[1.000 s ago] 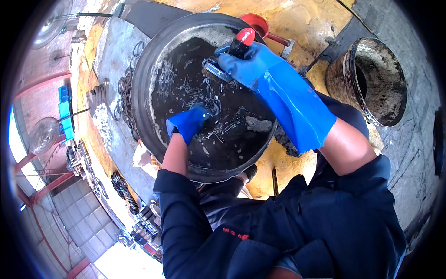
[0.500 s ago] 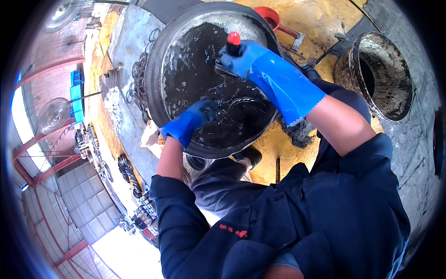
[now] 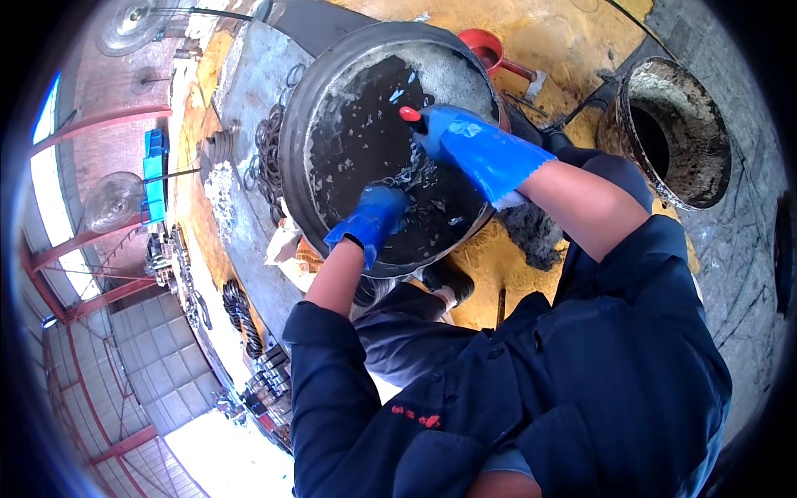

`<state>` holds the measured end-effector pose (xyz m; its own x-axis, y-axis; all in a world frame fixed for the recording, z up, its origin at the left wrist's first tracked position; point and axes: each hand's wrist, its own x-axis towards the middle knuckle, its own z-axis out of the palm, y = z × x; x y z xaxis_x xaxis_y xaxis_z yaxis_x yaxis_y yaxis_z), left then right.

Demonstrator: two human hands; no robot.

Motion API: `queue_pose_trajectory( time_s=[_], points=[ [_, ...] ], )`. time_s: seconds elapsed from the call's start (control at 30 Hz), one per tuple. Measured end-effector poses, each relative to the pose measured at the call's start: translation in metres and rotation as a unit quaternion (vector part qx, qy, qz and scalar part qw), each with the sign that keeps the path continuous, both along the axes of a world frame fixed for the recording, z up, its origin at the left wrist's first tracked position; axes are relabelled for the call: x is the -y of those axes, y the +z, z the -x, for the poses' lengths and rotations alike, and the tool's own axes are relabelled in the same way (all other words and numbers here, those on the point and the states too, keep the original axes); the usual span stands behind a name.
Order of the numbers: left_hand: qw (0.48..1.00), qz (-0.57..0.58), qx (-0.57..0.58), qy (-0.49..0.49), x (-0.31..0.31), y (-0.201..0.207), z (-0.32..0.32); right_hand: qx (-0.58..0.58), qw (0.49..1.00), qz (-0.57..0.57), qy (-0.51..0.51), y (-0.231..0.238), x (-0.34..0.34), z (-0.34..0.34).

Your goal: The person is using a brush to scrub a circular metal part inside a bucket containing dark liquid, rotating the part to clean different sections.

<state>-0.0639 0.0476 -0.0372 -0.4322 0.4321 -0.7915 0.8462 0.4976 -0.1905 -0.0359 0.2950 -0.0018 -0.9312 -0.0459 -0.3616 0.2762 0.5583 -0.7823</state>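
A wide round tub (image 3: 292,158) of dark, foam-flecked liquid stands in front of me. My right hand (image 3: 444,137), in a long blue rubber glove, is closed around a tool with a red-tipped black handle (image 3: 409,114); its working end is hidden under the glove and the liquid. Left of it and nearer to me, my left hand (image 3: 382,207) is gloved in blue too and dips into the liquid near the tub's near side. Its fingers look curled, but what they hold is below the surface. Splashing water shows between the two hands.
A red dipper (image 3: 481,51) lies beyond the tub on the right. Farther right stands a grimy open drum (image 3: 618,124). Dark sludge (image 3: 531,236) sits by my leg. Dark rings (image 3: 267,141) lie left of the tub, and a coiled chain-like part (image 3: 239,315) lies farther left.
The red-tipped handle has tilted over leftward and my right hand has gone lower toward the liquid. My left hand has shifted right. A ring-like edge seen in the liquid before is now hidden.
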Motion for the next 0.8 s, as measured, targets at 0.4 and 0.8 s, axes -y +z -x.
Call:
queue_pose_trajectory(
  time_s=[0.4,0.8],
  points=[
    [0.999,0.037,0.001,0.029,-0.019,0.043,-0.034,-0.007,0.987,-0.159,0.026,-0.047,-0.005,-0.008],
    [0.47,-0.599,0.194,0.619,0.058,0.089,-0.052,-0.122,0.908,0.383,-0.119,-0.042,-0.009,-0.019]
  ],
)
